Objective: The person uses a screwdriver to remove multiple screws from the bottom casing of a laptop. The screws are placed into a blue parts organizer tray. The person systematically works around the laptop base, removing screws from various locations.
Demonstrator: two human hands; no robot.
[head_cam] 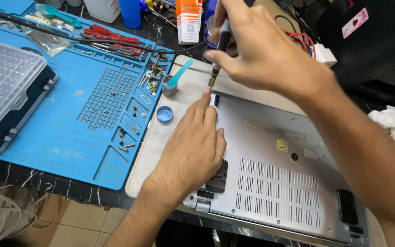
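While the silver laptop [275, 174] lies bottom-up on a beige pad [152, 142], the left hand [193, 146] rests flat on its case, fingers together, fingertips at the far corner. Just beyond, the right hand [252, 50] is clamped around a powered screwdriver [220, 50], tip down at that corner. Left lies a blue mat [69, 128] with loose screws [126, 146].

I am getting a bright, evenly lit head view; light is coming from above, throwing only soft shadows under my left hand [193, 146] onto the silver laptop base [280, 178]. The blue mat [69, 132] is showing mild sheen. Focus is holding sharp centrally, while the edges are bending slightly.
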